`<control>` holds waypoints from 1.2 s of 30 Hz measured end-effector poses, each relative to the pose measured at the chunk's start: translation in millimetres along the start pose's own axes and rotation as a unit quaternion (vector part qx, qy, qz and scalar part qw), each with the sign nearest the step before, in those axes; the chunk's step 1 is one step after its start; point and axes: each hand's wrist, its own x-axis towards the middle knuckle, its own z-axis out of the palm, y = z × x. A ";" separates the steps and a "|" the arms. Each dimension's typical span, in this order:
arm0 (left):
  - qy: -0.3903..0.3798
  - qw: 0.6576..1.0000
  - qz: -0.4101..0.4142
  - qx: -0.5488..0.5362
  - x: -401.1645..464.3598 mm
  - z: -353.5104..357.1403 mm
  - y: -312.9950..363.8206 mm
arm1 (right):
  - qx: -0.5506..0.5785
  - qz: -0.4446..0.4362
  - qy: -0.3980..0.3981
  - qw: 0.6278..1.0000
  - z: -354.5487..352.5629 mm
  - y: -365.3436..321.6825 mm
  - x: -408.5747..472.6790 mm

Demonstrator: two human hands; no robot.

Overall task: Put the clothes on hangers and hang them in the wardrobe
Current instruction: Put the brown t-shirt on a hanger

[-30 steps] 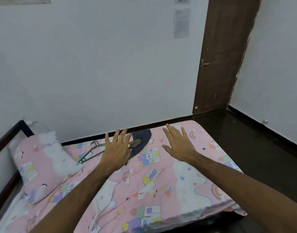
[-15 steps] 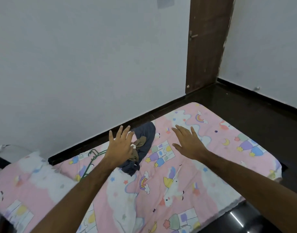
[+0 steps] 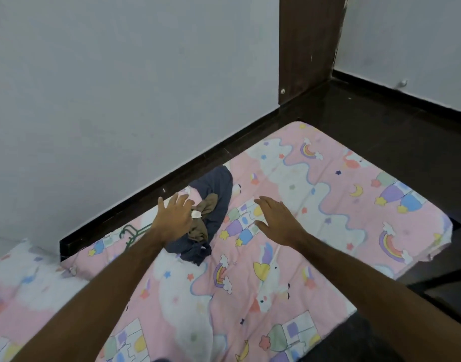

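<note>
View has tilted down; both hands have advanced. Left hand point(image 3: 173, 220) and right hand point(image 3: 277, 218) spread wide, empty. Risk: bunched clothes point(image 3: 211, 205) snag hangers point(image 3: 131, 232) alongside.

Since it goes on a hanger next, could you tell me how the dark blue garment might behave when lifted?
The dark blue garment lies crumpled on the bedsheet, so it probably is floppy and will sag. The brown cloth bunched on it may come along or slide off.
</note>
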 end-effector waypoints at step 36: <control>0.158 0.680 0.365 -0.616 55.8 271.6 -90.1 | 0.356 0.138 0.397 0.835 328.0 -167.7 133.2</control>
